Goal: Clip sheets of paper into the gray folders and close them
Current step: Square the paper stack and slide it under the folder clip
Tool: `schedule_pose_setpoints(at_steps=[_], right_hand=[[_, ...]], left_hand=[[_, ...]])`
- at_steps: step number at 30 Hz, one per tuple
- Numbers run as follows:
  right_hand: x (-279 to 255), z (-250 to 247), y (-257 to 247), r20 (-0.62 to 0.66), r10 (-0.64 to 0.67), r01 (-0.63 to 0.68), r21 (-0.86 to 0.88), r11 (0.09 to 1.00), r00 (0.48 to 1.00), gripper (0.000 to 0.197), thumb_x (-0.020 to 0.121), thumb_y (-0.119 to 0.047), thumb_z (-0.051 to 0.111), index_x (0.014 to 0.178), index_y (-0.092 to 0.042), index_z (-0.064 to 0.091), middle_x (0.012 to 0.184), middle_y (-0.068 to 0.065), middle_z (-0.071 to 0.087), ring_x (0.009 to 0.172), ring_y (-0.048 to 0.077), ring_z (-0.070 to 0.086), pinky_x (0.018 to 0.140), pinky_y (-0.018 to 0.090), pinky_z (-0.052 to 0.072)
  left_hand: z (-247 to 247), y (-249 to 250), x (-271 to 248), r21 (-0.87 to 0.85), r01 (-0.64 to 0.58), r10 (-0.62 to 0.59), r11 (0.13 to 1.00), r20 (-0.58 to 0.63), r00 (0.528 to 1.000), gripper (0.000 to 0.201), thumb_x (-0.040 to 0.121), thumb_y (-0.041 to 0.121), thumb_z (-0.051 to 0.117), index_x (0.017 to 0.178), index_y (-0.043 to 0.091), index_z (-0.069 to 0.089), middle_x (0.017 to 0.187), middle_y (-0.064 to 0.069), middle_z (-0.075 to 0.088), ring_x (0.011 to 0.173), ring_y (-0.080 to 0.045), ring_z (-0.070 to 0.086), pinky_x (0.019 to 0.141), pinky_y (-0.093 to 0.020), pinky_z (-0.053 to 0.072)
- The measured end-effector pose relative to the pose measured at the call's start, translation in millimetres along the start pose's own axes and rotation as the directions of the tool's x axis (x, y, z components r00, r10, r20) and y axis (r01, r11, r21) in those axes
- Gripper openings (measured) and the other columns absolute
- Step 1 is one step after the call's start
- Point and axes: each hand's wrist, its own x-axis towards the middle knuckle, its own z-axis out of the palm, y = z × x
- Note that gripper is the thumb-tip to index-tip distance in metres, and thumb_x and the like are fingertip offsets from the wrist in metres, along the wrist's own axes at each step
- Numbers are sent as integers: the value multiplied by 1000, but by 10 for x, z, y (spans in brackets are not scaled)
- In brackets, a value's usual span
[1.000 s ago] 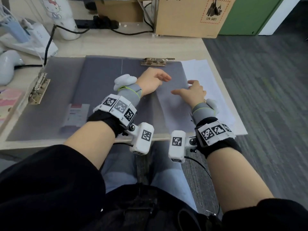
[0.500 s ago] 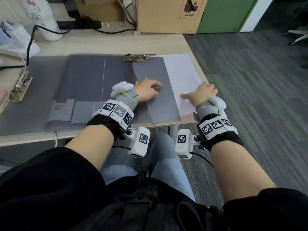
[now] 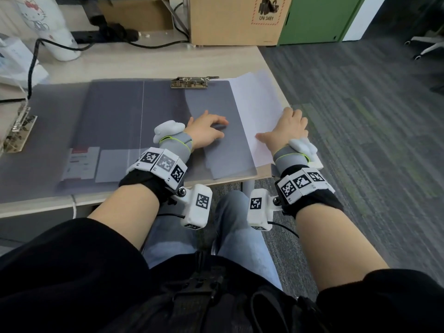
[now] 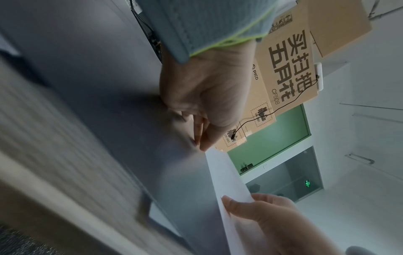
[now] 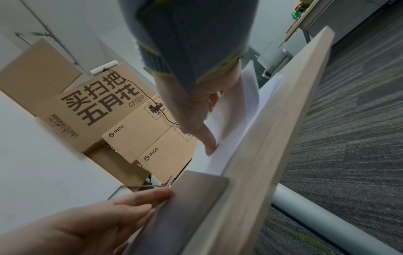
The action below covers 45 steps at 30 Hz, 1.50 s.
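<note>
Under my right hand (image 3: 287, 131), at the desk's (image 3: 153, 56) right edge, my fingers (image 3: 292, 114) curl around the outer edge of the paper (image 3: 254, 99), thumb pressing on top. Those sheets lie long axis away from me, just right of the open gray folder (image 3: 115, 116), partly under its flap. My left hand (image 3: 206, 131) rests flat on that flap, fingers relaxed. The clip (image 3: 192, 82) sits at the folder's far edge, left of the paper.

Black sleeves (image 3: 60, 272), grey green-edged wristbands (image 3: 176, 144), white tag-marked wrist cameras (image 3: 197, 207), blue jeans (image 3: 240, 227).
</note>
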Motion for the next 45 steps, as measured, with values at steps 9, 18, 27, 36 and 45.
schedule_pose_setpoints(at_steps=[9, 18, 27, 36, 45], right_hand=[[41, -150, -4, 275, 132, -236, 390, 890, 952, 61, 78, -19, 72, 132, -6, 47, 122, 13, 59, 115, 31, 57, 83, 31, 45], [57, -177, -20, 141, 153, -193, 336, 922, 978, 18, 76, -9, 52, 63, -12, 42, 71, 6, 50, 69, 30, 46, 65, 30, 42], [-76, -123, -48, 94, 62, -80, 210, 974, 994, 40, 84, -5, 50, 123, -6, 56, 121, 16, 61, 107, 37, 60, 78, 33, 48], [-70, -76, -68, 85, 26, -35, 106, 994, 996, 7, 78, -3, 49, 77, -9, 51, 83, 13, 51, 72, 34, 48, 62, 28, 36], [11, -69, -88, 70, 26, -39, 196, 980, 997, 8, 79, -2, 54, 74, -7, 51, 98, 17, 55, 85, 34, 53, 64, 30, 40]], left_hand=[[14, -79, 28, -98, -15, 16, 995, 5, 1000, 42, 87, 8, 54, 127, 18, 54, 148, 7, 42, 149, -18, 3, 121, -48, -1], [16, -110, 54, -152, -10, 11, 988, 6, 1000, 40, 88, 7, 54, 126, 17, 55, 147, 5, 44, 149, -17, 2, 121, -46, 1], [38, -110, 50, -138, -19, 17, 990, -13, 1000, 40, 88, 7, 53, 127, 17, 54, 148, 5, 43, 149, -17, 1, 121, -46, 0], [34, -114, 50, -149, -25, 23, 988, -17, 1000, 40, 87, 6, 54, 126, 16, 55, 147, 4, 44, 149, -17, 1, 121, -46, -1], [34, -135, 60, -178, -35, 33, 983, -9, 999, 40, 87, 5, 54, 125, 15, 55, 147, 2, 44, 149, -17, 0, 121, -48, -3]])
